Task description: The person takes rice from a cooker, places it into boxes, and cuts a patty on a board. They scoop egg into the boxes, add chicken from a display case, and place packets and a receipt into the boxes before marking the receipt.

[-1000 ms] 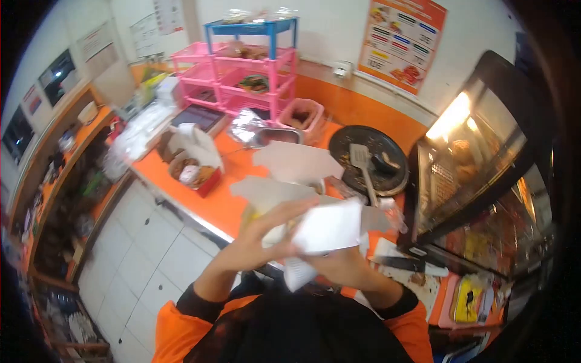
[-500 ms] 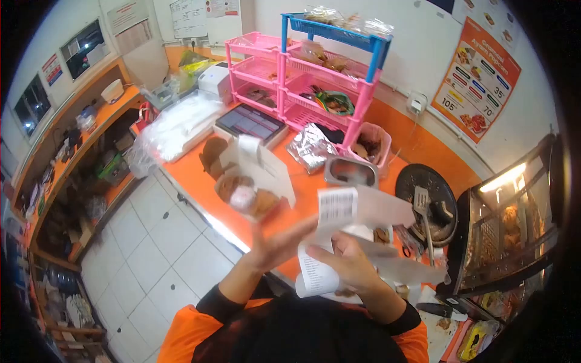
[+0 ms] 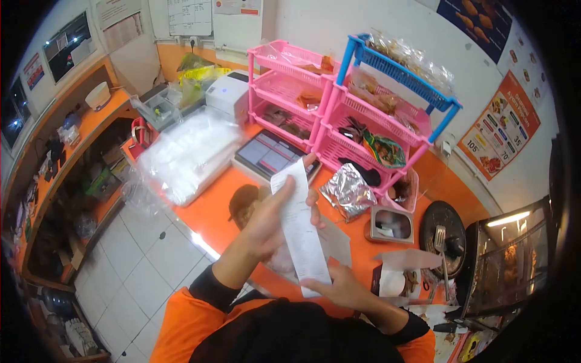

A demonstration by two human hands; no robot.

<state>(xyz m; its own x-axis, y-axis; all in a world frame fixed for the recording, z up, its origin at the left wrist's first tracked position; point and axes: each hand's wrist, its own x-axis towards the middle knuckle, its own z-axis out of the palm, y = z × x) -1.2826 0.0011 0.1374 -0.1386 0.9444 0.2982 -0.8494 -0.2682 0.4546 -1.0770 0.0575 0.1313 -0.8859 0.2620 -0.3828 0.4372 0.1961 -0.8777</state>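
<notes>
A long white printed receipt [image 3: 302, 236] is stretched at a slant between my hands. Its upper part is gripped by my left hand [image 3: 266, 221], thumb on the front and fingers behind. The lower end is pinched by my right hand [image 3: 346, 289]. Beneath the paper, an open cardboard food box [image 3: 336, 242] stands on the orange counter [image 3: 209, 215], mostly hidden by the receipt and my left hand. A brown rounded item [image 3: 242, 202] shows just beyond that hand. Behind the receipt lies a tablet [image 3: 272, 157] with a lit screen.
Pink racks [image 3: 327, 130] with bagged items stand at the back. A silver foil packet [image 3: 348, 189], a metal container [image 3: 390, 225] and a black pan [image 3: 445, 227] with a spatula [image 3: 440, 242] are to the right. A lit display case [image 3: 508, 248] borders the counter. White plastic bags [image 3: 187, 154] lie left.
My left hand, open beside the receipt before, now grips its upper part. The receipt is drawn out straight and sits further left, over the food box. The camera view has shifted.
</notes>
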